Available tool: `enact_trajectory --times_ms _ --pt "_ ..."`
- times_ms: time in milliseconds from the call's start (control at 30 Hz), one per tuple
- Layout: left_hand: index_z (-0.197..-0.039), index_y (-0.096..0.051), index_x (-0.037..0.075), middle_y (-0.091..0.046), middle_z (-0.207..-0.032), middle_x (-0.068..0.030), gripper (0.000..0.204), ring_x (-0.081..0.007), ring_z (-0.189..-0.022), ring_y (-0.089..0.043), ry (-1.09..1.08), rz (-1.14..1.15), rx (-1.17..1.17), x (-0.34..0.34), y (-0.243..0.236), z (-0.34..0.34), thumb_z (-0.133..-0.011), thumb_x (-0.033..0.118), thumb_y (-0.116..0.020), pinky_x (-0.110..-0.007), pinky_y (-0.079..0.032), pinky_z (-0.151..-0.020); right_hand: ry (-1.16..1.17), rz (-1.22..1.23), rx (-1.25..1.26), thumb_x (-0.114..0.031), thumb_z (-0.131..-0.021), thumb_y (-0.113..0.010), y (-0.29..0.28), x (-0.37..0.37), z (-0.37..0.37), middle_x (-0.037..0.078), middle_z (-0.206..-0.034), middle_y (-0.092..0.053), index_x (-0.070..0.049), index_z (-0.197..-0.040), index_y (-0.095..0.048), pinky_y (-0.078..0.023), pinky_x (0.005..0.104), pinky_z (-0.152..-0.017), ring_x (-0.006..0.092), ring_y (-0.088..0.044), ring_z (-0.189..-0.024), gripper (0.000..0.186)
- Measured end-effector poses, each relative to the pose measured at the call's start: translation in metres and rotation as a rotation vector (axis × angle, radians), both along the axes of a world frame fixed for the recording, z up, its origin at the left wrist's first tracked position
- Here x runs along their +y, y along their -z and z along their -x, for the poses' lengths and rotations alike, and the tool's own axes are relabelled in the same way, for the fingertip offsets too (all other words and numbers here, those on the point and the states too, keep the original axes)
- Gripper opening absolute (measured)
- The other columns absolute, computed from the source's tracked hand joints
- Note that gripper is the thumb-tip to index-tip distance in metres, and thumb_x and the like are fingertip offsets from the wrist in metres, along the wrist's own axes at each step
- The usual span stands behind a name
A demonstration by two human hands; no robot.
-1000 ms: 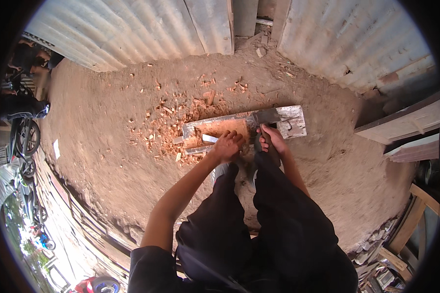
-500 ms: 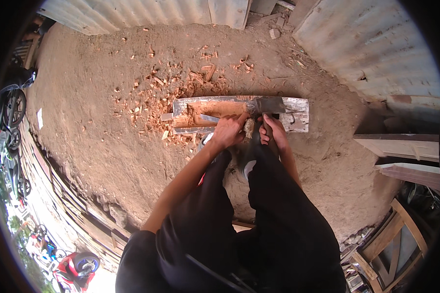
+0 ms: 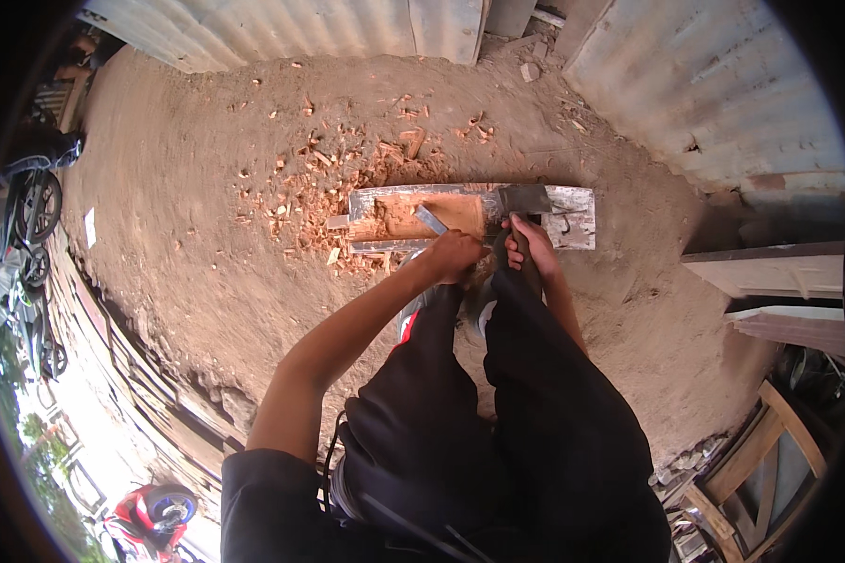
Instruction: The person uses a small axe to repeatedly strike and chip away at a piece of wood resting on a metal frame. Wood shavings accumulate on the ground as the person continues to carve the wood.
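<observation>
Blade [image 3: 430,220] moved rt; dirt flr [image 3: 174,216] w/ wood shavings [image 3: 312,202], corrugated wall [image 3: 714,103] nr.

a person's left hand [image 3: 455,255] is closed around a flat chisel [image 3: 430,220], its blade slanting over a hollowed wooden block [image 3: 573,205] on the dirt ground [image 3: 207,310]. the right hand [image 3: 530,246] grips a dark square-headed tool [image 3: 524,199], its head over the block. orange-brown wood chips [image 3: 324,202] lie scattered beyond the block and at its left end. corrugated metal sheets [image 3: 704,103] stand ahead, and a red motorbike [image 3: 133,516] shows at the lower left.
</observation>
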State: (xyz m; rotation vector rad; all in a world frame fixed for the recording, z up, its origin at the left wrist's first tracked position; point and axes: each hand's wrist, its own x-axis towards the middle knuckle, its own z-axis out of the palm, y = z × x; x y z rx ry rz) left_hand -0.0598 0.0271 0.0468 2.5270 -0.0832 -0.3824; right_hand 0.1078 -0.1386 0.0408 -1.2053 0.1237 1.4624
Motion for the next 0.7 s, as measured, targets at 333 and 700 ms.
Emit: enact_trajectory --times_ms 333,700 --pt "-0.103 -0.072 0.009 -0.075 -0.104 -0.0160 0.037 -0.0378 -0.097 -0.072 -0.159 0.258 -0.155 0.001 0.013 -0.034 -0.070 0.025 -0.077 -0.049 -0.058 -0.078 0.062 -0.023 -0.237 -0.030 -0.106 -0.063 -0.002 -0.020 0.006 0.003 -0.082 -0.056 -0.004 -0.121 -0.060 -0.043 0.0292 -0.044 0.0129 -0.054 -0.055 0.030" --pt "-0.089 -0.070 0.013 -0.072 -0.079 -0.0175 0.023 -0.0390 -0.079 -0.073 -0.412 0.117 -0.180 0.026 0.046 -0.020 -0.070 0.024 -0.073 -0.051 -0.056 -0.068 0.017 0.031 -0.382 -0.025 -0.107 -0.063 -0.092 -0.033 0.018 0.002 -0.076 -0.050 -0.005 -0.127 -0.055 -0.037 0.0260 -0.039 0.0094 -0.044 -0.045 0.030"
